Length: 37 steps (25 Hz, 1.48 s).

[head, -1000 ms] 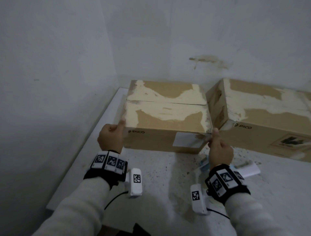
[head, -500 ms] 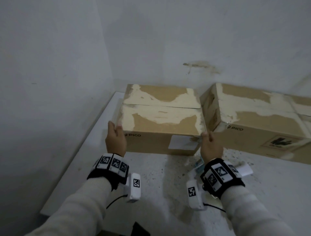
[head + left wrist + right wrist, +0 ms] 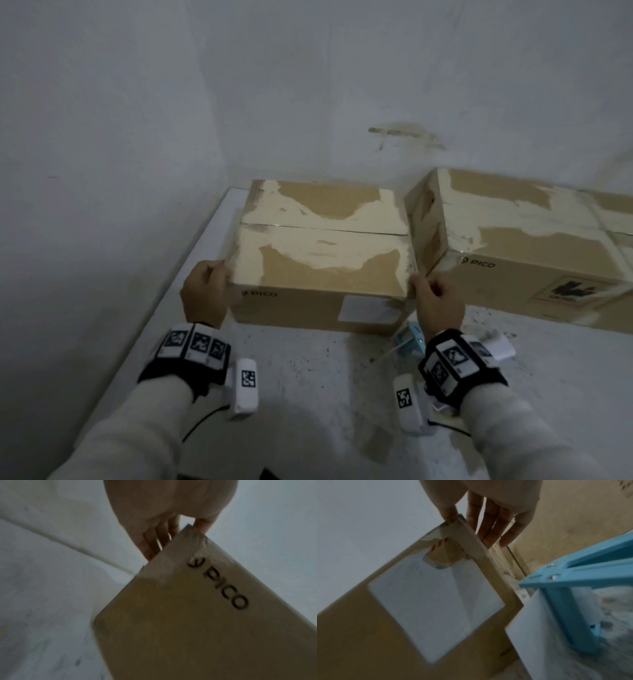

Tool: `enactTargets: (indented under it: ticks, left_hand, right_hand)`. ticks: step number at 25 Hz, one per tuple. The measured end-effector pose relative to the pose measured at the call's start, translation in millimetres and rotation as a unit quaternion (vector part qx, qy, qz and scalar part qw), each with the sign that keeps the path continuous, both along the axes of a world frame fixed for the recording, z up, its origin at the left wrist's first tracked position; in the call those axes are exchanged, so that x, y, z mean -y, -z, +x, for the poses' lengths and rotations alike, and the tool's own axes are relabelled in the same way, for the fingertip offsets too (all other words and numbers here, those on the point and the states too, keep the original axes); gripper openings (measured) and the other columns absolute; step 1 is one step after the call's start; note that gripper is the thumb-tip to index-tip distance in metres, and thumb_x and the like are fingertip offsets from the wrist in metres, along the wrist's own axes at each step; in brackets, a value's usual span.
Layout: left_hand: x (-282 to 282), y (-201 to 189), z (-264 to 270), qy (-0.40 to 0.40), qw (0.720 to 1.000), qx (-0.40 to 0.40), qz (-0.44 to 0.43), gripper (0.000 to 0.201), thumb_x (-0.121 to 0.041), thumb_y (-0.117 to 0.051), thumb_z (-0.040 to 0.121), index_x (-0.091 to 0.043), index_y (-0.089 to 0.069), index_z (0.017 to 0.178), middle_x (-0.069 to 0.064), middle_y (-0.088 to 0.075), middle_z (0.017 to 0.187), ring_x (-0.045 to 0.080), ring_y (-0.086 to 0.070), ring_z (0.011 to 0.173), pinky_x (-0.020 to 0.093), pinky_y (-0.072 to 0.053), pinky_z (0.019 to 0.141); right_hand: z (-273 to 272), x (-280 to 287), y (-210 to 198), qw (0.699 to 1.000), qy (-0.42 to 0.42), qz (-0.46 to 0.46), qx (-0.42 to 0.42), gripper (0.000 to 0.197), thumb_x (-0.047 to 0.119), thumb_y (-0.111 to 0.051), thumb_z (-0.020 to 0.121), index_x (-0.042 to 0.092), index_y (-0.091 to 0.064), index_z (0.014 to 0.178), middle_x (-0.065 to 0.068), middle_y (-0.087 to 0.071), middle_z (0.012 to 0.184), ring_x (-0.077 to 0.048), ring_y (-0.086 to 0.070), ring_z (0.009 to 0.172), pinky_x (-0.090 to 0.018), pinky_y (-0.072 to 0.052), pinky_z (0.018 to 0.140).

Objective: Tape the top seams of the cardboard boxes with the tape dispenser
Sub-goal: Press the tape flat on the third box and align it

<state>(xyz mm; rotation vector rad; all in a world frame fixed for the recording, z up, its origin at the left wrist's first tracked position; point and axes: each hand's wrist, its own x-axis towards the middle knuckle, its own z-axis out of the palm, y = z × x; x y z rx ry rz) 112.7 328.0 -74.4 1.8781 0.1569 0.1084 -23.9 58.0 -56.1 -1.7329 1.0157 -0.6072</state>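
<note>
Gripping the brown cardboard box with peeled pale patches (image 3: pixel 322 260) at both near top corners: left hand (image 3: pixel 203 296) and right hand (image 3: pixel 438 301) each pinching, thumb over top, fingers down the side. Sitting on the speckled white tabletop (image 3: pixel 308 383), blue plastic tape dispenser (image 3: pixel 583 582) lying just beside the right corner.

- The second box (image 3: pixel 534 246) runs off the head view's right edge.
- The blue tape dispenser (image 3: pixel 411 337) sits mostly hidden behind the right hand (image 3: pixel 436 301) and wrist.
- The left hand (image 3: pixel 203 294) fingertips vanish behind the near box (image 3: pixel 318 270).
- Both wrist views are blurred.
</note>
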Motion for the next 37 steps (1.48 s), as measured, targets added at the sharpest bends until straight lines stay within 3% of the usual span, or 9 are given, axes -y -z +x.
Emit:
enactTargets:
  ticks: [2, 6, 12, 16, 21, 25, 30, 33, 37]
  left_hand:
    - [0.2, -2.6, 19.0, 0.052, 0.996, -0.055, -0.043, 0.032, -0.006, -0.042, 0.089, -0.003, -0.057, 0.116, 0.007, -0.061, 0.103, 0.035, -0.051, 0.116, 0.03, -0.042, 0.079]
    - [13.6, -17.3, 33.1, 0.148, 0.968, -0.136, -0.153, 0.051, -0.012, -0.031, 0.099, -0.016, -0.024, 0.149, 0.005, -0.032, 0.151, 0.024, -0.034, 0.137, 0.037, -0.029, 0.113]
    - [12.8, -22.5, 30.6, 0.199, 0.949, -0.146, -0.195, 0.054, -0.029, -0.036, 0.099, -0.018, -0.02, 0.15, -0.003, -0.033, 0.148, 0.017, -0.036, 0.134, 0.036, -0.03, 0.112]
    - [5.7, -23.4, 59.7, 0.259, 0.953, -0.147, -0.047, 0.064, -0.062, -0.04, 0.087, -0.027, -0.041, 0.139, -0.001, -0.043, 0.143, 0.021, -0.04, 0.132, 0.045, -0.029, 0.112]
    - [18.6, -17.1, 68.5, 0.261, 0.954, -0.127, -0.073, 0.063, -0.055, -0.042, 0.091, -0.02, -0.036, 0.143, 0.001, -0.044, 0.142, 0.019, -0.042, 0.131, 0.038, -0.029, 0.112]
    - [13.8, -11.0, 70.5, 0.255, 0.948, -0.161, -0.102, 0.062, -0.058, -0.039, 0.09, -0.024, -0.04, 0.141, -0.002, -0.049, 0.14, 0.019, -0.045, 0.13, 0.042, -0.029, 0.114]
    - [19.8, -28.1, 62.0, 0.259, 0.928, -0.068, 0.258, 0.081, -0.063, -0.031, 0.09, -0.017, -0.007, 0.151, 0.004, -0.015, 0.158, 0.022, -0.014, 0.146, 0.044, -0.015, 0.118]
    - [41.3, -41.9, 51.7, 0.293, 0.852, 0.026, 0.432, 0.088, -0.071, -0.027, 0.084, -0.017, -0.007, 0.151, 0.002, 0.003, 0.16, 0.02, 0.005, 0.148, 0.045, 0.001, 0.118]
    - [86.1, -44.3, 33.4, 0.417, 0.777, 0.075, 0.465, 0.08, -0.067, -0.016, 0.089, -0.017, -0.005, 0.151, -0.001, 0.005, 0.16, 0.014, 0.01, 0.147, 0.041, 0.006, 0.119]
  right_hand:
    - [11.0, 12.1, 1.8, 0.996, -0.042, 0.05, 0.055, 0.004, 0.007, -0.055, 0.085, 0.01, -0.056, 0.082, -0.004, -0.053, 0.069, -0.01, -0.049, 0.059, -0.028, -0.038, 0.058]
    - [33.4, 31.4, 7.3, 0.975, -0.173, 0.133, 0.043, 0.071, 0.01, -0.037, 0.074, 0.022, -0.033, 0.143, -0.001, -0.052, 0.129, -0.019, -0.055, 0.095, -0.029, -0.045, 0.074]
    - [33.6, 31.7, 8.2, 0.956, -0.191, 0.198, 0.101, 0.051, 0.021, -0.043, 0.086, 0.024, -0.041, 0.137, -0.003, -0.054, 0.134, -0.021, -0.054, 0.118, -0.041, -0.044, 0.101]
    - [44.3, 42.0, 0.1, 0.987, -0.155, 0.051, -0.01, 0.016, 0.03, -0.041, 0.097, 0.021, -0.045, 0.11, -0.008, -0.056, 0.114, -0.03, -0.054, 0.107, -0.033, -0.042, 0.081]
    - [49.7, 45.5, 12.1, 0.978, -0.177, 0.111, -0.02, 0.048, 0.04, -0.027, 0.1, 0.018, -0.034, 0.142, -0.005, -0.045, 0.14, -0.025, -0.037, 0.134, -0.038, -0.027, 0.112]
    - [50.3, 48.0, 17.6, 0.972, -0.171, 0.157, -0.03, 0.053, 0.05, -0.029, 0.096, 0.017, -0.055, 0.127, -0.007, -0.059, 0.126, -0.024, -0.053, 0.117, -0.044, -0.036, 0.108]
    - [50.5, 46.0, -9.9, 0.971, -0.184, -0.106, -0.108, 0.044, 0.03, -0.04, 0.098, 0.011, -0.041, 0.138, -0.007, -0.048, 0.135, -0.022, -0.043, 0.124, -0.034, -0.031, 0.105]
    - [68.1, 21.7, -31.4, 0.93, -0.223, -0.246, -0.158, 0.052, 0.033, -0.044, 0.094, 0.014, -0.034, 0.141, -0.007, -0.032, 0.151, -0.024, -0.03, 0.138, -0.043, -0.026, 0.112]
    - [104.9, -47.9, -31.8, 0.763, -0.444, -0.377, -0.281, 0.061, 0.033, -0.027, 0.096, 0.017, -0.005, 0.15, 0.0, 0.003, 0.16, -0.02, 0.005, 0.147, -0.051, -0.004, 0.116]
